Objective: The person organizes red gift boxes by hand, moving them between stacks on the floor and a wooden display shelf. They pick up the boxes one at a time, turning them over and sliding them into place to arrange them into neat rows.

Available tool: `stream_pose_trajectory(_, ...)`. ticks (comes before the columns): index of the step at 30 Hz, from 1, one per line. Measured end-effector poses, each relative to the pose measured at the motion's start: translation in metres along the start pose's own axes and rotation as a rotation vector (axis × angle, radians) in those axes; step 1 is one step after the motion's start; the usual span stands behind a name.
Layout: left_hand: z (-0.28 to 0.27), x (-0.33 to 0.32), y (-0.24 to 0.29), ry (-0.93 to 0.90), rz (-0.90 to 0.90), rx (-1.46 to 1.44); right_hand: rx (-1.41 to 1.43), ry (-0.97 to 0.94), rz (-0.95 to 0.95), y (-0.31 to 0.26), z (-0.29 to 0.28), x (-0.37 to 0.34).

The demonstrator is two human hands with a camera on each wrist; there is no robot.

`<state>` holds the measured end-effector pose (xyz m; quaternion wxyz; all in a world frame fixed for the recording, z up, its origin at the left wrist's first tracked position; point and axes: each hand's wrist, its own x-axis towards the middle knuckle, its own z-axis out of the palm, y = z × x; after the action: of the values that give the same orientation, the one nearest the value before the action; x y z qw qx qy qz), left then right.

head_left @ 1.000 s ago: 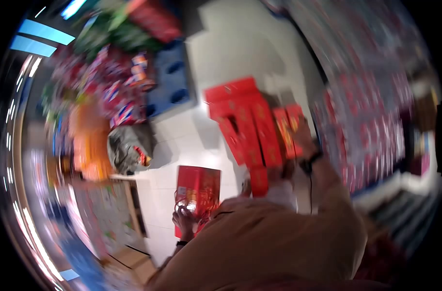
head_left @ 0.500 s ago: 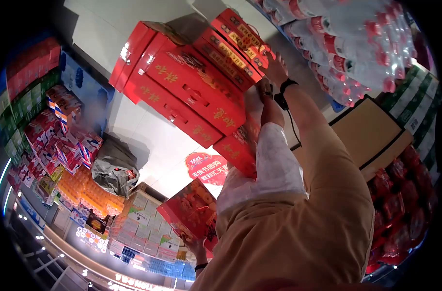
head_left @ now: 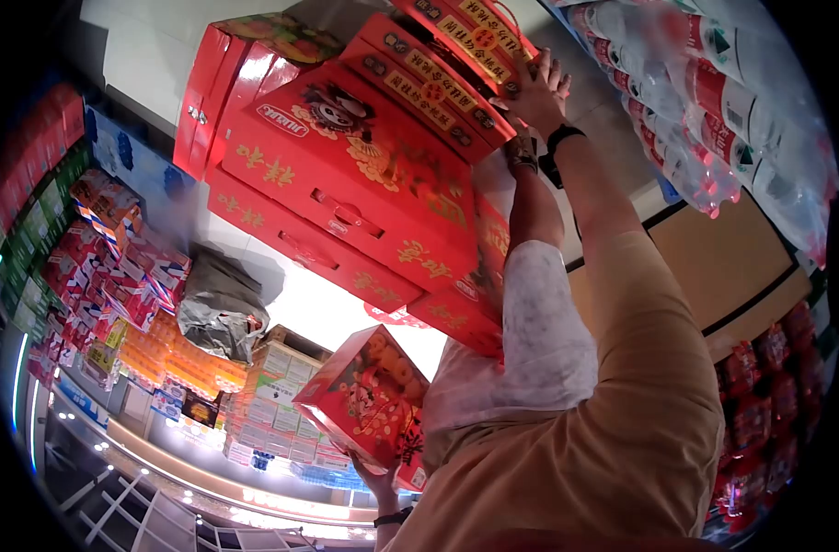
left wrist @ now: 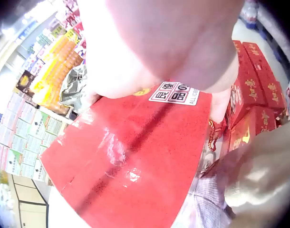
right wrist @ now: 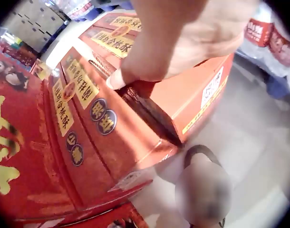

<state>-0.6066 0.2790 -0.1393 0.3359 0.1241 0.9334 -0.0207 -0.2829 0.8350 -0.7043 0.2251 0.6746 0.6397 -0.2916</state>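
My left hand [head_left: 378, 480] grips the lower end of a red gift box [head_left: 360, 382] with printed fruit, which is held tilted at the lower left of the head view. In the left wrist view the box's plain red face [left wrist: 145, 152] spreads below my palm. My right hand [head_left: 535, 97] grips the near end of the outermost narrow red gift box [head_left: 470, 41] with a yellow label. Its thumb [right wrist: 117, 80] reaches to the gap beside a second narrow box [head_left: 429, 92]. Both narrow boxes stand against large red cartons [head_left: 346, 175] with handles.
Shrink-wrapped bottles [head_left: 714, 101] stand at the upper right, above a brown cardboard box [head_left: 714, 262]. A grey plastic bag [head_left: 222, 308] sits on the left near orange bottle packs [head_left: 176, 354]. My own foot [head_left: 521, 152] is beside the narrow boxes.
The head view has turned and come nearer the cartons. The left hand's gift box has tilted since the earliest frame. My right hand stays at the narrow boxes.
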Motion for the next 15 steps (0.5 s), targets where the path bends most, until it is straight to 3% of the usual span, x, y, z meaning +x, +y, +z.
stream_pose_trajectory(6,0.001,0.009,0.011,0.012,0.045,0.092,0.004,-0.110,0.022,0.001,-0.036,0.009)
stream_pose_trajectory(7,-0.002,0.010,0.003,0.006,0.083,0.131,0.010,-0.032,-0.002,0.003,-0.029,0.011)
stream_pose_trajectory(8,-0.005,0.012,-0.012,0.021,0.123,0.156,0.298,-0.119,-0.147,0.024,-0.005,0.033)
stream_pose_trajectory(9,0.000,0.017,-0.024,0.051,0.161,0.179,0.205,0.177,-0.229,0.020,-0.009,0.022)
stream_pose_trajectory(10,-0.002,0.014,-0.007,0.067,0.152,0.242,0.316,0.118,-0.242,0.020,-0.016,0.019)
stream_pose_trajectory(11,-0.002,0.020,0.005,0.085,0.143,0.271,-0.011,0.033,-0.098,-0.010,-0.077,-0.017)
stream_pose_trajectory(13,-0.009,0.013,0.012,0.078,0.106,0.323,-0.039,0.091,-0.089,-0.014,-0.084,-0.032)
stream_pose_trajectory(15,-0.006,0.018,-0.014,0.146,0.217,0.364,-0.090,0.090,-0.110,-0.017,-0.116,-0.067)
